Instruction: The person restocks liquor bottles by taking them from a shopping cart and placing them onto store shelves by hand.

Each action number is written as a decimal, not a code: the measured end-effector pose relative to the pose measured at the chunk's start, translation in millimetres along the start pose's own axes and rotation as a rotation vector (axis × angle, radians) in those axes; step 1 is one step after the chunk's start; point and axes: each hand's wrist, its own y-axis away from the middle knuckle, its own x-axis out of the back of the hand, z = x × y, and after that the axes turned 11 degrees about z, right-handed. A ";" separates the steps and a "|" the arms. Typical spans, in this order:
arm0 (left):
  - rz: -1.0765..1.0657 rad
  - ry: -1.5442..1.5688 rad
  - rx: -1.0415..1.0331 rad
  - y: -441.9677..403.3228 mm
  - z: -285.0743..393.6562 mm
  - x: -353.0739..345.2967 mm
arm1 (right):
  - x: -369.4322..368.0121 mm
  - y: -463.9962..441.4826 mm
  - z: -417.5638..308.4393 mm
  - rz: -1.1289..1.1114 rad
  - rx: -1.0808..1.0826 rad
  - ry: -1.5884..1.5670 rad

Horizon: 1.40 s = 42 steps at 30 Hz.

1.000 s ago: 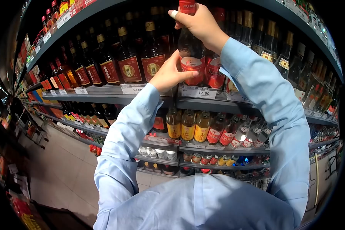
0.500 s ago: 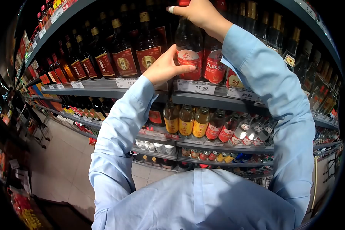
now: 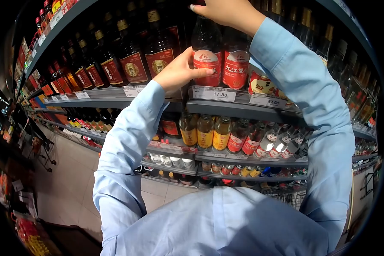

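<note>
A large clear bottle with a red label [image 3: 207, 64] stands upright at the front of the upper shelf, above the 17.80 price tag. Its lower part is in the grip of my left hand [image 3: 175, 72], thumb across the label and fingers hidden behind the left side. My right hand [image 3: 232, 13] is closed round the neck of that bottle from above; the top of the hand and the cap are cut off by the upper frame edge. Close on the right stands a matching red-labelled bottle [image 3: 236, 70].
Dark bottles with red labels [image 3: 134, 66] line the shelf to the left. A price rail [image 3: 239, 107] runs along the shelf front. Below are yellow-labelled bottles [image 3: 205, 134] and more small bottles. Tiled floor [image 3: 68, 179] lies to the left, with a cart [image 3: 42, 149] beyond.
The view has shifted slightly, so the shelf sits a little higher and farther left. Both hands remain on the same bottle; its place on the shelf looks much the same.
</note>
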 end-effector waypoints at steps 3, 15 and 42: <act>-0.003 0.003 0.038 1.3 3.0 -0.4 | 8.6 3.6 -1.1 -0.027 0.009 0.048; -0.035 0.128 0.103 -7.9 -3.1 2.4 | 46.9 5.6 37.7 -0.158 -0.151 0.180; -0.090 0.115 0.136 -16.5 -9.3 6.6 | 45.5 0.9 49.0 -0.358 -0.228 0.108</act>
